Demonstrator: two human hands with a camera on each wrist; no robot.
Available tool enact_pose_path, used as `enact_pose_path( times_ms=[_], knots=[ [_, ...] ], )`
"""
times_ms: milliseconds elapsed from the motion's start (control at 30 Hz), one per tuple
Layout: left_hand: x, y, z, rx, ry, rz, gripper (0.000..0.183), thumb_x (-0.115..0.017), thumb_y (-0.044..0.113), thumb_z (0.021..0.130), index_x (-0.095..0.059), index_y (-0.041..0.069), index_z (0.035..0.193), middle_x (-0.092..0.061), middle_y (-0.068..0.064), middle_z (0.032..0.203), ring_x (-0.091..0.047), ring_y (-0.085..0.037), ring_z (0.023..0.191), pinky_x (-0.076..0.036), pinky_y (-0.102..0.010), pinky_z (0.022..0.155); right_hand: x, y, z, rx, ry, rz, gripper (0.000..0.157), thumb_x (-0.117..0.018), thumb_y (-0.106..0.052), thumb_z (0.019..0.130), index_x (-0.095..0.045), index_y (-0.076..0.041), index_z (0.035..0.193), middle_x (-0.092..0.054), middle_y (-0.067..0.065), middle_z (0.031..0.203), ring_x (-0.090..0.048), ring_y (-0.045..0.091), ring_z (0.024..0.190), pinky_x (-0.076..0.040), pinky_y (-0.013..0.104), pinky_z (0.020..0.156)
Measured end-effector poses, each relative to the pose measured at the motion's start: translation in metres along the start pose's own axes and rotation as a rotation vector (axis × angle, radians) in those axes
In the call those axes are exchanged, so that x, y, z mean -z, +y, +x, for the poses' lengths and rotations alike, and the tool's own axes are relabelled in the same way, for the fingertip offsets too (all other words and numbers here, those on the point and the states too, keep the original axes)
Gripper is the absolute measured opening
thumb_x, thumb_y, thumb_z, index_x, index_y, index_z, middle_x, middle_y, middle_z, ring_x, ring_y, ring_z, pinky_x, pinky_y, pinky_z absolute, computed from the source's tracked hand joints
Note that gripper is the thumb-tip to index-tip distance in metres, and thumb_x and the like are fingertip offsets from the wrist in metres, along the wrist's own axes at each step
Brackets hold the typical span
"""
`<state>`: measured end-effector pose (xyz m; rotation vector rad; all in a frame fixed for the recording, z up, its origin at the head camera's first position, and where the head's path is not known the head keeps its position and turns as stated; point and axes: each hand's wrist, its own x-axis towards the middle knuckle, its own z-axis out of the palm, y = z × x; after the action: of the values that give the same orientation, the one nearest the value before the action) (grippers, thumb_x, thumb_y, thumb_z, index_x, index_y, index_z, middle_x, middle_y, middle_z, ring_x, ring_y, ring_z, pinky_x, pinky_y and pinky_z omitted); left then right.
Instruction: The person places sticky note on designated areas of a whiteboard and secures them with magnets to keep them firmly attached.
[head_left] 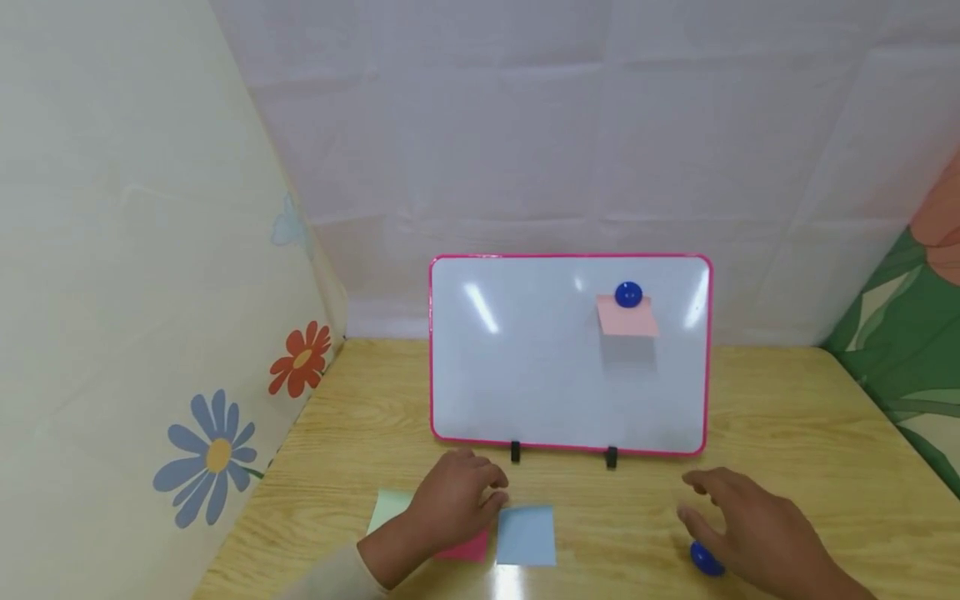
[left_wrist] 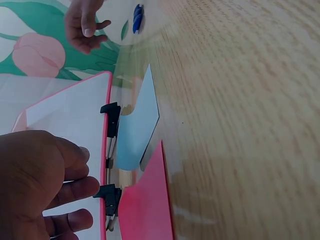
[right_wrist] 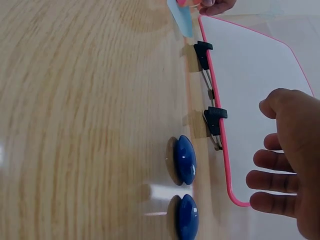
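My left hand (head_left: pixel 461 496) hovers over a bright pink sticky note (head_left: pixel 467 548), its fingers loosely bent with nothing between them. A blue sticky note (head_left: pixel 527 536) lies just right of it, and a pale green one (head_left: pixel 392 507) is partly covered by my left wrist. Above the table at the right, my right hand (head_left: pixel 757 529) has its fingers spread apart, holding nothing. Beneath it is a round blue magnet (head_left: pixel 707 558); the right wrist view reveals two, one magnet (right_wrist: pixel 185 160) beside another magnet (right_wrist: pixel 188 218).
A pink-framed whiteboard (head_left: pixel 525 358) stands upright on black clip feet (head_left: pixel 612 457) behind my hands. On its upper right, a blue magnet (head_left: pixel 628 294) pins a light pink sticky note (head_left: pixel 627 320). Flowered cloth hangs on both sides of the wooden table (head_left: pixel 375 400).
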<state>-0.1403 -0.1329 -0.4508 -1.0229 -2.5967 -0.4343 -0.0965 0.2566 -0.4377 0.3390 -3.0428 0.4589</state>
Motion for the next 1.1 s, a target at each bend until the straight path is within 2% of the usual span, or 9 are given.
enact_pose_path(
  times_ms=[133,233,500,633,900,1100],
  knots=[
    [-0.003,-0.001,-0.002,0.006,-0.011,0.013,0.011,-0.083,0.023,0.084,-0.075,0.018,0.089,-0.072,0.011,0.085,-0.053,-0.009,0.075,-0.045,-0.03,0.073,-0.007,0.004,-0.005,0.052,0.07,0.004,0.043,-0.078,-0.046,0.089,-0.07,-0.015,0.118,-0.068,-0.001,0.111,-0.066,0.016,0.092,-0.052,0.037,0.063],
    [-0.005,-0.001,-0.003,0.021,-0.024,0.022,0.011,-0.082,0.025,0.085,-0.075,0.019,0.09,-0.072,0.012,0.086,-0.053,-0.008,0.075,-0.044,-0.03,0.073,-0.01,0.006,-0.009,0.07,0.09,0.006,0.041,-0.08,-0.044,0.088,-0.071,-0.017,0.117,-0.068,-0.002,0.111,-0.067,0.018,0.095,-0.053,0.038,0.065],
    [-0.007,0.001,-0.004,0.053,-0.067,0.006,0.008,-0.081,0.024,0.086,-0.076,0.02,0.092,-0.072,0.013,0.088,-0.052,-0.008,0.077,-0.041,-0.028,0.073,-0.013,0.011,-0.011,0.045,0.026,0.007,0.044,-0.079,-0.046,0.088,-0.07,-0.017,0.119,-0.067,0.001,0.115,-0.066,0.024,0.105,-0.056,0.044,0.07],
    [-0.007,0.001,-0.005,0.06,-0.073,0.007,0.008,-0.08,0.024,0.087,-0.076,0.019,0.091,-0.072,0.013,0.087,-0.051,-0.007,0.076,-0.041,-0.028,0.072,-0.016,0.014,-0.012,0.06,0.031,-0.006,0.043,-0.078,-0.048,0.088,-0.07,-0.018,0.117,-0.066,-0.002,0.114,-0.065,0.021,0.103,-0.055,0.043,0.071],
    [-0.008,0.001,-0.007,0.076,-0.107,-0.002,0.005,-0.08,0.024,0.088,-0.077,0.02,0.09,-0.07,0.012,0.085,-0.049,-0.006,0.075,-0.04,-0.027,0.07,-0.022,0.02,-0.016,0.108,0.079,-0.05,0.041,-0.085,-0.047,0.081,-0.071,-0.024,0.112,-0.063,-0.012,0.107,-0.059,0.007,0.095,-0.052,0.033,0.067],
    [-0.011,0.001,-0.008,0.071,-0.114,0.001,0.005,-0.081,0.022,0.087,-0.077,0.022,0.09,-0.07,0.014,0.085,-0.049,-0.006,0.074,-0.039,-0.025,0.069,-0.019,0.025,-0.016,0.103,-0.024,-0.051,0.049,-0.083,-0.057,0.079,-0.07,-0.024,0.114,-0.062,-0.013,0.109,-0.058,0.007,0.097,-0.053,0.033,0.07]
  ],
)
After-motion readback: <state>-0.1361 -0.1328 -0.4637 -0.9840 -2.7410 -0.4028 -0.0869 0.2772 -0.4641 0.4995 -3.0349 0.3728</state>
